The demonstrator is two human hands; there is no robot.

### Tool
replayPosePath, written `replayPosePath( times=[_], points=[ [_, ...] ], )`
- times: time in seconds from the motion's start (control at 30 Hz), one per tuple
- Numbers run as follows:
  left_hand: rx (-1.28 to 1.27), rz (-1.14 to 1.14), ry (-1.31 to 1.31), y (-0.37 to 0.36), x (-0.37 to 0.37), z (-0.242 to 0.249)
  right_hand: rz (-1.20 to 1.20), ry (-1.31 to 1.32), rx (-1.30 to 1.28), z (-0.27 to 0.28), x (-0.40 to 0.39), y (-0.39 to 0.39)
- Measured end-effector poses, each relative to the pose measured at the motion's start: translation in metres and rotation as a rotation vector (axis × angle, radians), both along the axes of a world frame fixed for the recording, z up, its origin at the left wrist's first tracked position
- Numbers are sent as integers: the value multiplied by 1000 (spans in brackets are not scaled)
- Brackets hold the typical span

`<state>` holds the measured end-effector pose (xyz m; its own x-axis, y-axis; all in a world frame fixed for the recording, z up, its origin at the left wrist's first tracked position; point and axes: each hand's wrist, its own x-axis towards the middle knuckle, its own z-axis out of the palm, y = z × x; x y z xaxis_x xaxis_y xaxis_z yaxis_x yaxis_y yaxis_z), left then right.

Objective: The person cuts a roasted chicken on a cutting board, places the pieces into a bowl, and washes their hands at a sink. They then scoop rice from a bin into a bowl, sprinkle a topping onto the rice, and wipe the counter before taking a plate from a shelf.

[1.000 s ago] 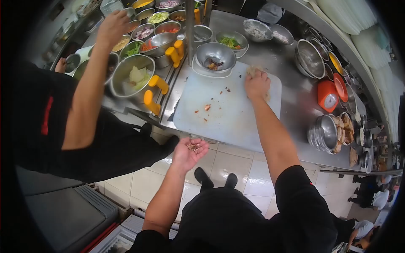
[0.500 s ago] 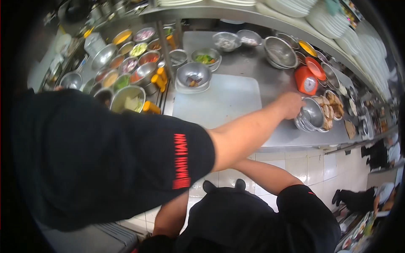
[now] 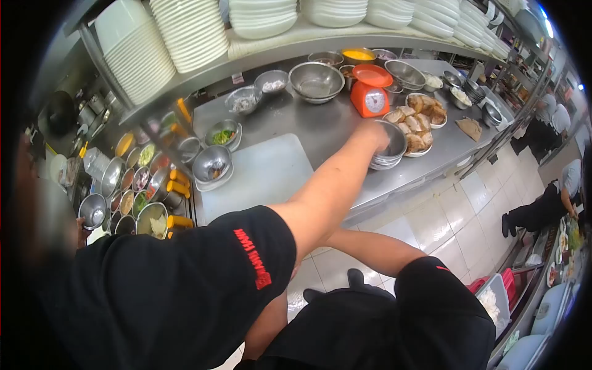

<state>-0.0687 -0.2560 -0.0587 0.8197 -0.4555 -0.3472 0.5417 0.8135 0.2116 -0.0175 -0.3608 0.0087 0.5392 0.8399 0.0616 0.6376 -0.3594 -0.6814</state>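
Note:
My right forearm (image 3: pixel 370 250) comes from the black sleeve on the right and passes beneath a co-worker's arm. My left forearm (image 3: pixel 266 327) rises from the bottom, and both of my hands are hidden behind that co-worker's large black sleeve (image 3: pixel 185 277). The co-worker's hand (image 3: pixel 372 135) touches the near rim of a stack of steel bowls (image 3: pixel 387 164) on the counter's right part. Sliced meat (image 3: pixel 412 126) lies in dishes just behind the stack. At far left, another partly visible hand (image 3: pixel 82 233) is at a steel bowl (image 3: pixel 93 210).
On the steel counter are a white cutting board (image 3: pixel 265 176), an orange scale (image 3: pixel 369 102) and a large steel bowl (image 3: pixel 316 80). Ingredient bowls crowd the left side. Stacked white plates (image 3: pixel 188 34) fill the shelf above. People (image 3: pixel 542 197) stand farther right.
My view has turned to the right, so the counter items appear farther left. The co-worker's hand is still at the bowl stack. My hands remain covered.

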Motion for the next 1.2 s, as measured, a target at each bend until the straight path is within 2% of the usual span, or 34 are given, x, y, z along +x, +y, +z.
replayPosePath(
  times=[0.03, 0.07, 0.13, 0.17, 0.2, 0.27, 0.3, 0.4, 0.5, 0.6, 0.67, 0.73, 0.77, 0.83, 0.97, 1.03, 1.07, 1.17, 1.2],
  points=[
    [-135, 66, 155, 15, -40, -21, 51, -13, 143, -4, 2, -21],
    [-159, 91, 246, 19, -69, -23, -69, 151, -2, 43, 0, -42],
    [71, 190, 383, -4, -81, -18, -289, 253, -125, 51, 16, -77],
    [188, 241, 452, -14, -85, -11, -387, 187, -99, 10, 37, -85],
    [156, 162, 296, -11, -93, -25, -558, 47, -127, 1, 41, -88],
    [156, 180, 347, -6, -106, -61, -902, -240, -165, -11, 52, -92],
    [156, 186, 378, -4, -114, -74, -947, -303, -203, -32, 61, -93],
    [205, 270, 573, 11, -138, -68, -1075, -457, -308, -90, 100, -95],
    [347, 239, 564, 6, -126, -36, -1186, -347, -366, -82, 118, -75],
    [755, 57, 165, -23, -58, 16, -1327, -137, -358, -54, 165, -66],
    [1205, -81, -376, -57, 24, 65, -1402, -38, -344, -54, 211, -57],
    [1917, -168, -1067, -99, 116, 116, -1456, 34, -331, -46, 255, -48],
    [2029, -163, -1332, -120, 145, 134, -1458, 65, -324, -44, 272, -38],
    [2258, -188, -1630, -150, 194, 154, -1452, 86, -328, -39, 302, -18],
    [2366, -225, -1830, -161, 221, 152, -1338, 26, -328, -50, 342, 32],
    [2339, -189, -1861, -160, 231, 145, -1256, -40, -190, -66, 361, 51],
    [2215, -213, -1893, -160, 241, 133, -1218, -76, -111, -73, 374, 62],
    [2117, -416, -2164, -151, 266, 136, -982, -224, -75, -77, 392, 84],
    [2104, -358, -2113, -152, 272, 134, -779, -188, -60, -75, 397, 88]
  ],
)
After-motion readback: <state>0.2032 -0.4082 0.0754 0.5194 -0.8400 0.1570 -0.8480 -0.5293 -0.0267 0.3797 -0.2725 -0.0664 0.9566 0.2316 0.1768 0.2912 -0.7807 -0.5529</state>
